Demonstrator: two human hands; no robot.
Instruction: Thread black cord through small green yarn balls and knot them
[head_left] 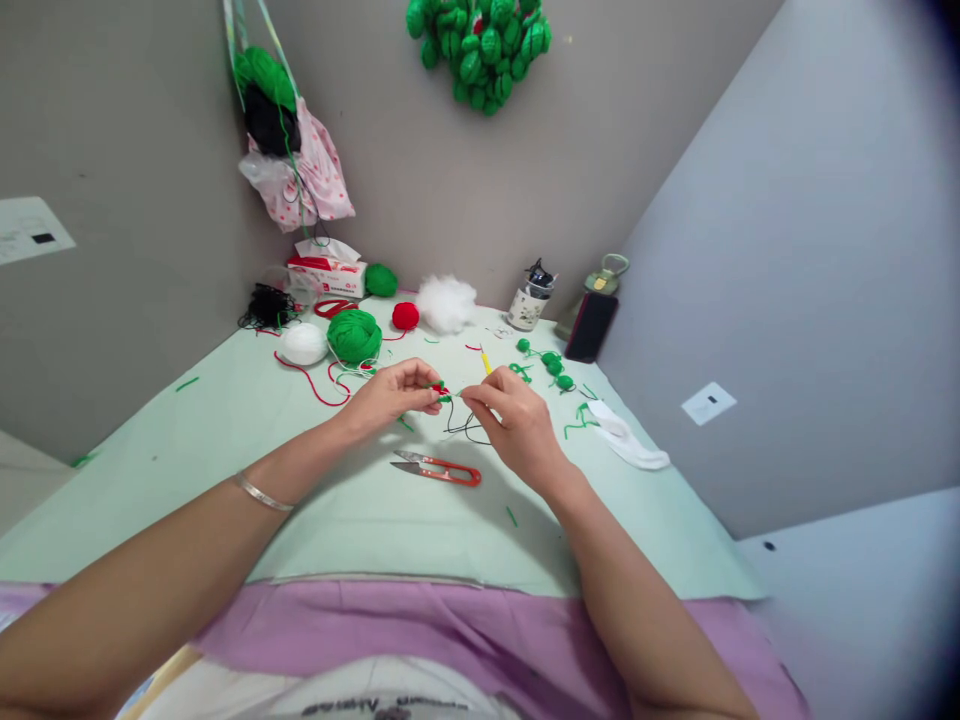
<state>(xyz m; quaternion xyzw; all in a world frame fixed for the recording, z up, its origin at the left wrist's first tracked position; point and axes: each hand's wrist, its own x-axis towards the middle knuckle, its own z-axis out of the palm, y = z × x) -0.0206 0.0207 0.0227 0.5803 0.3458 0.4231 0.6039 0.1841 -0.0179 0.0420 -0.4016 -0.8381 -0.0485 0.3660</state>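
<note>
My left hand [401, 392] pinches a small red-and-green crocheted piece [441, 391] above the table. Close to its right, my right hand [514, 415] is closed, thumb against fingers, on a thin strand of yarn at the piece's edge. Black thread [466, 430] hangs beneath the piece. A yellow-handled slim tool [486, 362] shows just behind my right fingers; whether it lies on the table or is held, I cannot tell. Orange-handled thread snips [442, 470] lie on the table below both hands, blades pointing left.
Behind my hands are a green yarn ball [355, 336], a white ball [303, 344], a red ball [405, 316], white stuffing [446, 303] and red scissors [336, 308]. To the right are small green crocheted balls [553, 366], a phone [592, 326] against a bottle, and a white cloth piece [634, 440].
</note>
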